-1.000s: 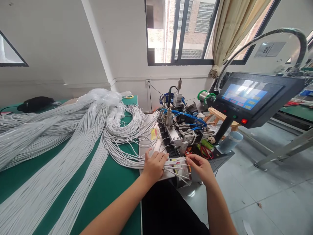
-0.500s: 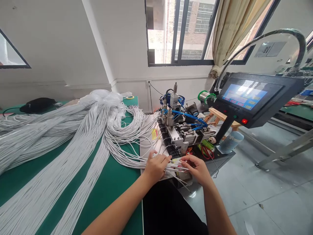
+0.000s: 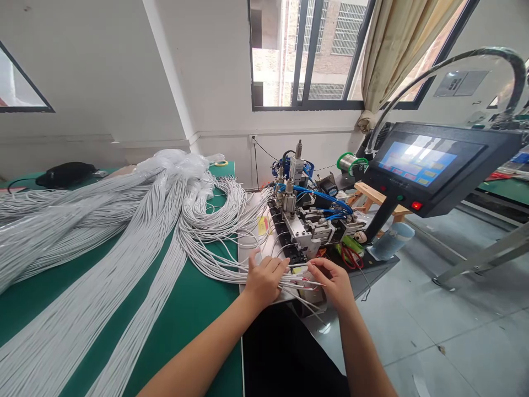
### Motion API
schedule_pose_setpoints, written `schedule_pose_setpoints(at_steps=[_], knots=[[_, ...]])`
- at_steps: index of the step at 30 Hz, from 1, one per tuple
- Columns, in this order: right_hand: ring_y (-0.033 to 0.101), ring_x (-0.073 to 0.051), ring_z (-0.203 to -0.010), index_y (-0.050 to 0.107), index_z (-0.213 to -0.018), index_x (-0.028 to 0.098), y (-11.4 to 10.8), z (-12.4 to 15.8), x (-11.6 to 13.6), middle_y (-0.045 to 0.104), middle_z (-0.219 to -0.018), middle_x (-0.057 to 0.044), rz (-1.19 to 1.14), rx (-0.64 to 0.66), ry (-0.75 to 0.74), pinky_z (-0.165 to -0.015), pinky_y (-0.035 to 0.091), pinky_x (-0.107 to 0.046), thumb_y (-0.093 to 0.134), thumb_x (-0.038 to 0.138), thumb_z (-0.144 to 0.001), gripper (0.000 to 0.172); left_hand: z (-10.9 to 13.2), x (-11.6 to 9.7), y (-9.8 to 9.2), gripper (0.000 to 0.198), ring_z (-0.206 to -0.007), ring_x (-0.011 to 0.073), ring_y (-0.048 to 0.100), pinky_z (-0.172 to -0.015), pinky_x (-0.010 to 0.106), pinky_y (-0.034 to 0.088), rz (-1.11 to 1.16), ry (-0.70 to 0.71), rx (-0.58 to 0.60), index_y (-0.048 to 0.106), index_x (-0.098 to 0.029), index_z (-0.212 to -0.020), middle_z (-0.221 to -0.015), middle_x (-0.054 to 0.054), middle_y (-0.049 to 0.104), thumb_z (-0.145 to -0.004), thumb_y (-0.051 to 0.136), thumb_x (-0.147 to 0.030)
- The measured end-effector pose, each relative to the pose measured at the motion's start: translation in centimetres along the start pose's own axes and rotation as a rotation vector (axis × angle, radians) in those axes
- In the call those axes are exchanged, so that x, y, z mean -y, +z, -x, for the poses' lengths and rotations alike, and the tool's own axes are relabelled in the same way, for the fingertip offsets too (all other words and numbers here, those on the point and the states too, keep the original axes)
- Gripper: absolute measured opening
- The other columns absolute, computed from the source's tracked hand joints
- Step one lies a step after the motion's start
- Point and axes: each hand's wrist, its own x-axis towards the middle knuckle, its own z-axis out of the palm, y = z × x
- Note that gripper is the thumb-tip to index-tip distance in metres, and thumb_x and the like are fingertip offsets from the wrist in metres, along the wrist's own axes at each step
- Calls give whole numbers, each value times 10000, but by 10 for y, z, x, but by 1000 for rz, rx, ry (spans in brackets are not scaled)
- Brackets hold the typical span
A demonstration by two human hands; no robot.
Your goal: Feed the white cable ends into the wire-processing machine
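Note:
My left hand (image 3: 265,280) lies closed over a bunch of white cables (image 3: 225,271), its fingertips near the front end of the machine. The cables' free ends fan out past it to the right. My right hand (image 3: 334,280) pinches the end of one cable (image 3: 298,266), held a little above the rest and stretched between both hands. Just behind the hands stands a bench machine (image 3: 300,229) with metal cylinders and blue air tubes. Several single cables lie in a row along its black rail (image 3: 281,231).
More white cable bundles (image 3: 124,264), partly in clear plastic, spread over the green table (image 3: 215,325). A screen panel (image 3: 421,160) on a post stands at the right. Behind the machine sits a green wire spool (image 3: 351,161); a clear bluish container (image 3: 392,241) is below the panel.
My right hand has shifted slightly, and one cable now shows raised apart from the bunch in its fingers. My left hand stays on the bunch. The view has shifted a little.

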Motion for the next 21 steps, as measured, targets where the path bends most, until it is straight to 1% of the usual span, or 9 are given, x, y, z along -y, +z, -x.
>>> schedule_pose_setpoints(at_steps=[4,8,13,21], knots=[[619,-227,-675,708,-825,169,6,-3,-3,701,-756,-76,-75,-139,52,-621,486,-319,669,521,-742,363,-1,-2,-2,330,-844,196,597,-1022,500,178,-16,-64,-38,588,-238,-1150,-919,16,690,-852,469,-161],[640,-237,-713,723,-856,172,8,-4,-4,721,-800,-80,-94,-180,77,-643,500,-324,669,507,-752,355,1,0,1,345,-841,191,594,-1022,494,193,-16,-70,-24,627,-242,-1061,-884,10,686,-788,478,-94],[660,-243,-762,727,-919,196,5,-4,-7,731,-829,-71,-72,-123,45,-682,505,-321,622,484,-809,326,2,2,4,357,-834,196,589,-1029,498,185,19,-45,-3,622,-241,-1046,-857,17,681,-758,478,-88],[635,-222,-729,706,-927,189,-2,-3,-11,709,-821,-72,-175,7,64,-584,486,-275,622,498,-809,341,1,3,5,361,-814,191,582,-1026,479,185,25,-32,9,604,-232,-1024,-817,4,664,-726,490,-64]])
